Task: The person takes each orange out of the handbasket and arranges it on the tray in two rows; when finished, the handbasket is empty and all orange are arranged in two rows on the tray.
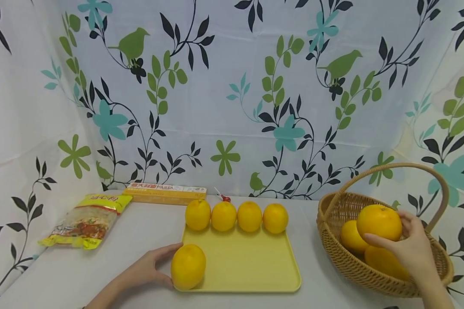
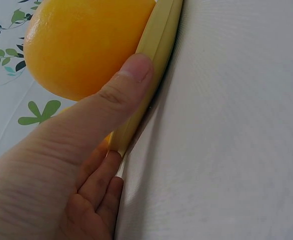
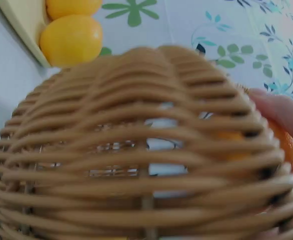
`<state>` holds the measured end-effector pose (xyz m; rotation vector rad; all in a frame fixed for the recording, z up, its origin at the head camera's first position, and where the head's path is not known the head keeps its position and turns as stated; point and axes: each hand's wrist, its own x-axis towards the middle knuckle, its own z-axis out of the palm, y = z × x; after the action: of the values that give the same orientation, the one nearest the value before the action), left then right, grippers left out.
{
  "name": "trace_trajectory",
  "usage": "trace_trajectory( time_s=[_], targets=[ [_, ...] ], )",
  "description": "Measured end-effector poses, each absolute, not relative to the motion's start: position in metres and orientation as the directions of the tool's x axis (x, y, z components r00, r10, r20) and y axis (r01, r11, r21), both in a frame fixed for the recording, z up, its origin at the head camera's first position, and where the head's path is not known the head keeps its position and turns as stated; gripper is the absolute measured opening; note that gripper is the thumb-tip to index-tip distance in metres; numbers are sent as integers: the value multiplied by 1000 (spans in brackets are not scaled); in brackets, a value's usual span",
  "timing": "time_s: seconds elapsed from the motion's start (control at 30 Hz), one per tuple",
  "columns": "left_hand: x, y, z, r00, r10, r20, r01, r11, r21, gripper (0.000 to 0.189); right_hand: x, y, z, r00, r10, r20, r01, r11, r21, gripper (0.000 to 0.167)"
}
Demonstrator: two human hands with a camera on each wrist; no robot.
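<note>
In the head view my left hand (image 1: 148,268) is at the left edge of the yellow tray (image 1: 251,262), beside a single orange (image 1: 188,266) at the tray's front left corner. The left wrist view shows the thumb (image 2: 136,70) against the tray's rim, with the other fingers lower along it. On the right, my right hand (image 1: 413,240) grips an orange (image 1: 379,222) between thumb and fingers, above the wicker basket (image 1: 344,262). More oranges (image 1: 386,262) lie in the basket, partly hidden by that hand. In the right wrist view, basket weave covers most of the held orange.
Several oranges (image 1: 249,216) stand in a row along the tray's back edge. A yellow food packet (image 1: 87,221) lies at the left, near a long flat box (image 1: 164,194). The basket's handle (image 1: 406,165) arches above it. A patterned curtain (image 1: 224,107) hangs behind.
</note>
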<state>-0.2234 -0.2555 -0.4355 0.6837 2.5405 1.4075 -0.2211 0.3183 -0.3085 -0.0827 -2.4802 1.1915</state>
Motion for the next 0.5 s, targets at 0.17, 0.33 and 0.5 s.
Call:
trace_trajectory(
  time_s=[0.17,0.33,0.5],
  targets=[
    [-224,-254,-434,-885,459,75,309,459,833,82,-213,304,-303,-911,246,330,-120,609,-784,96],
    [-224,-253,-432,-885,461,65,299,454,839,82,-212,298,-306,-895,275,352,-114,621,-776,88],
    [-224,-254,-433,-886,460,63,294,451,843,81,-212,296,-307,-883,271,384,-134,638,-758,82]
  ],
)
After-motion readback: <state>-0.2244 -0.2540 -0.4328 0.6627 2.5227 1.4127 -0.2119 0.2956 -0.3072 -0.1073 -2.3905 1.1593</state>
